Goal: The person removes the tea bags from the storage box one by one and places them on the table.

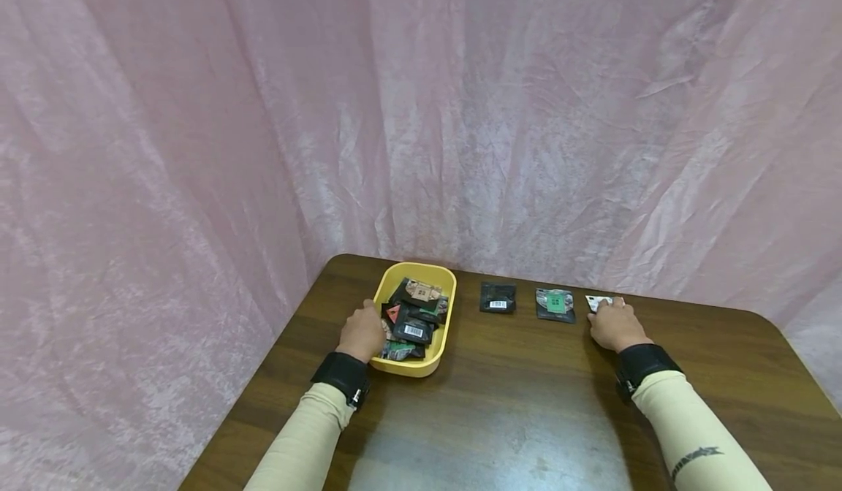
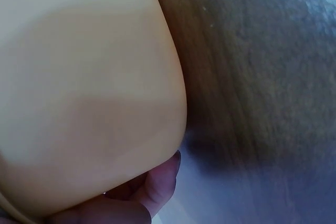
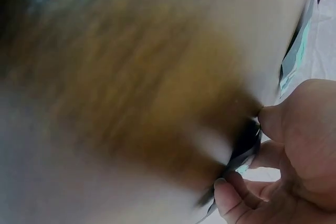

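A yellow plastic basket (image 1: 427,368) stands at the table's left, holding several small dark sachets (image 1: 414,330), some with green, tan or red labels. My left hand (image 1: 363,332) grips the basket's left side; in the left wrist view its fingers (image 2: 160,184) curl against the basket's outer wall (image 2: 94,87). Far to the right, my right hand (image 1: 617,325) holds a small sachet with a whitish patch (image 1: 595,302) at the table's back edge. Seen from the right wrist, thumb and fingers (image 3: 231,200) pinch that sachet's dark edge (image 3: 244,148) low over the wood.
Between basket and right hand, two sachets lie in a row along the back: a black one with a white barcode (image 1: 498,297) and one with a green label (image 1: 555,305). The brown wooden table (image 1: 487,396) meets a pink curtain (image 1: 526,126) behind and to the left.
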The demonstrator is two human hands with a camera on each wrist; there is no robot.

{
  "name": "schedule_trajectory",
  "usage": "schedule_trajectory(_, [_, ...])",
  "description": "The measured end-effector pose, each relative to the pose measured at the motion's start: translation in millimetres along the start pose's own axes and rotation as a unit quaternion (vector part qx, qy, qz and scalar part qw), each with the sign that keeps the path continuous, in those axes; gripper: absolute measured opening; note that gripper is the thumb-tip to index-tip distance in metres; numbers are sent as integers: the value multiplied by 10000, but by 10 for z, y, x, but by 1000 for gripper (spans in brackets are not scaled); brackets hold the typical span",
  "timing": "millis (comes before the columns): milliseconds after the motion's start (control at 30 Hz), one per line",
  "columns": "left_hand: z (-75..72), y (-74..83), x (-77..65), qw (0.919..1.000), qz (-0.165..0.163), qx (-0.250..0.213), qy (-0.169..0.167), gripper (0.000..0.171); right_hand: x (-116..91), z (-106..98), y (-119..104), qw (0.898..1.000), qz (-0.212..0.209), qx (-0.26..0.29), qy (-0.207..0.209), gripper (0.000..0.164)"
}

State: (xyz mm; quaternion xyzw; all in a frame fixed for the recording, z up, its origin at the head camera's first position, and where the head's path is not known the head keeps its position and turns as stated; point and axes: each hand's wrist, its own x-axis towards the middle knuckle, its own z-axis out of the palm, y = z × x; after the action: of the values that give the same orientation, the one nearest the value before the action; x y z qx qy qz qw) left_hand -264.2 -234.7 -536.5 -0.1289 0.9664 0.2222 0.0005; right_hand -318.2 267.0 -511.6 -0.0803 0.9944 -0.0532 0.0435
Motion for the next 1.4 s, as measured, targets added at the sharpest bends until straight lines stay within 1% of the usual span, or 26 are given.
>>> schedule_trajectory(67, [-14,29,-12,10000,-60,-37,19,41,-4,4,4,10000,-9,34,5,50])
schedule_trajectory(100, [-56,67,-38,9999,-126,-48,-23,41,-8,3,2,10000,15,59,-33,50])
schedule_trajectory(233, [-11,34,3,10000,-78,-33,-11,38,-7,0,12,9999,64,137,-76,51])
schedule_trajectory(367, [-123,126,-117,9999,-96,11,-70,35,-14,-17,33,9995,142,259,-116,51])
schedule_trajectory(467, [-224,217,-214,9997,-170,-62,-161,36,-19,-37,47,9981,311,509,-170,51])
schedule_trajectory(533, [-259,248,-245,9996,-166,-120,-182,37,-14,-39,59,9967,427,660,-190,51])
schedule_trajectory(600, [-269,262,-254,9997,-175,-106,-150,37,-12,-36,67,9956,510,771,-178,53])
schedule_trajectory(667, [-205,213,-194,9999,-147,-47,-28,35,-9,-32,76,9953,524,809,-109,54])
schedule_trajectory(700, [-147,168,-144,9999,-96,-16,35,35,-9,-34,80,9953,516,817,-51,54])
schedule_trajectory(833, [-151,158,-130,9999,-132,-42,2,36,-29,-58,60,9951,457,821,294,60])
schedule_trajectory(867, [-184,176,-155,9999,-149,-68,-41,37,-37,-65,45,9944,467,861,408,61])
schedule_trajectory(900, [-169,156,-148,9999,-96,-39,-13,38,-47,-73,25,9935,484,889,527,62])
schedule_trajectory(933, [-216,185,-181,9999,-145,-67,-59,37,-57,-82,-1,9922,493,930,669,62])
schedule_trajectory(1000, [-172,136,-140,9999,-120,-39,-15,37,-69,-95,-56,9883,502,1034,1002,59])
schedule_trajectory(1067, [-93,68,-73,9999,-80,30,53,37,-82,-120,-137,9842,436,1087,1327,56])
schedule_trajectory(1100, [-52,31,-37,9999,-54,70,69,38,-83,-136,-186,9821,375,1090,1492,54])
schedule_trajectory(1133, [-57,33,-34,9999,-95,43,6,38,-84,-155,-236,9797,308,1105,1641,53])
schedule_trajectory(1200, [1,-11,11,9999,-82,73,10,38,-82,-200,-351,9750,168,1164,1886,52])
schedule_trajectory(1267, [-19,6,-3,9999,-100,78,-25,38,-78,-248,-480,9709,10,1220,2062,53])
schedule_trajectory(1400, [-187,170,-169,9996,-234,-29,-134,37,-79,-348,-751,9642,-368,1405,2218,52])
